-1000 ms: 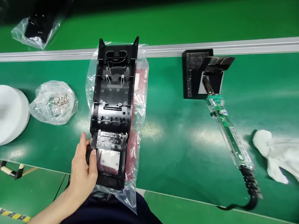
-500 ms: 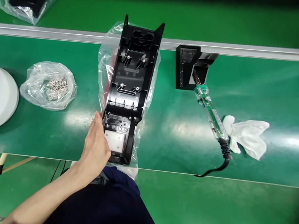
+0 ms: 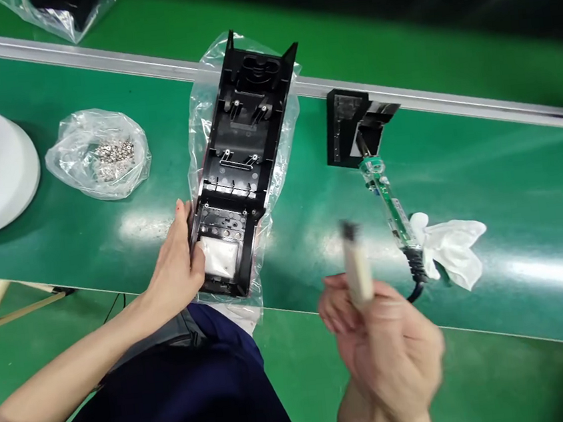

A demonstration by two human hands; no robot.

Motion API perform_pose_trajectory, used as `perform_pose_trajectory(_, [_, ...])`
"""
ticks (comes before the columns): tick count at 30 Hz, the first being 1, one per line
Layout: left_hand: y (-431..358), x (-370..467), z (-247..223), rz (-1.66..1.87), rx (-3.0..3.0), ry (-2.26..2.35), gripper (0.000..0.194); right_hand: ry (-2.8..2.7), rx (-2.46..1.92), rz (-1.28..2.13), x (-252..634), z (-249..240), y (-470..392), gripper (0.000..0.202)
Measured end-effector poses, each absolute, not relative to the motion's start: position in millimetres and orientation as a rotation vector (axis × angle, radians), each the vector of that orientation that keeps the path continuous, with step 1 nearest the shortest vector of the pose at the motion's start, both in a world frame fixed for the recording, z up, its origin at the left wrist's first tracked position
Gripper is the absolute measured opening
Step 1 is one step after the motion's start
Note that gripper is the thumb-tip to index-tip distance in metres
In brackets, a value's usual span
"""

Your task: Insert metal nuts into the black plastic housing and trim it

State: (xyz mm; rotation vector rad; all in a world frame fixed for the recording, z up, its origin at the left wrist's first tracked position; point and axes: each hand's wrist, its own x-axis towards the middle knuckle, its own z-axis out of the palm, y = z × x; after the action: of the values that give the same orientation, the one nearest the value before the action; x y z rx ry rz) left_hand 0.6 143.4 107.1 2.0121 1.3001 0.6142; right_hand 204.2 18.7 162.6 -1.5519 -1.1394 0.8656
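Observation:
A long black plastic housing (image 3: 243,154) lies tilted on a clear plastic bag (image 3: 201,112), its ribbed inner side facing up. A white panel (image 3: 220,256) sits in its near end. My left hand (image 3: 177,269) grips the housing's lower left edge, thumb over the rim. At the lower right, my right hand (image 3: 383,341), blurred by motion, is closed around a pale, dark-tipped tool (image 3: 358,270); it does not touch the housing.
A soldering iron (image 3: 392,209) rests in a black stand (image 3: 346,127), beside a crumpled white cloth (image 3: 456,249). To the left are a bag of small metal parts (image 3: 114,155) and a white round object (image 3: 0,170). A metal rail (image 3: 145,65) runs behind.
My right hand has come into view holding the pale tool. The view has shifted slightly. My left hand stays on the housing's edge.

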Motion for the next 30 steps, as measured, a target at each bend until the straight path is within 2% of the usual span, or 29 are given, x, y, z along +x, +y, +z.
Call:
perform_pose_trajectory(5, [156.4, -12.5, 115.3, 0.730, 2.120, 1.287, 0.062, -1.298, -1.479, 1.015, 203.4, 155.4, 41.8, 0.007])
perform_pose_trajectory(11, [159.7, -11.9, 111.9, 0.997, 2.305, 1.029, 0.050, -1.604, -1.626, 0.939, 219.5, 174.5, 68.5, 0.024])
perform_pose_trajectory(14, [158.0, -10.8, 110.9, 0.850, 2.369, 0.966, 0.047, -1.772, -1.711, 0.773, 222.7, 174.5, 78.7, 0.019])
perform_pose_trajectory(20, [155.2, -1.5, 121.5, 0.519, 2.437, 1.064, 0.056, -1.831, -1.787, 0.641, 228.4, 172.1, 86.4, 0.013])
perform_pose_trajectory(25, [154.5, 4.9, 123.6, 0.381, 2.540, 1.068, 0.056, -1.833, -1.787, 0.844, 227.6, 177.0, 91.4, 0.022])
perform_pose_trajectory(30, [157.3, 2.1, 122.5, 0.272, 2.605, 1.009, 0.072, -1.811, -1.721, 0.954, 224.3, 172.4, 94.9, 0.031])
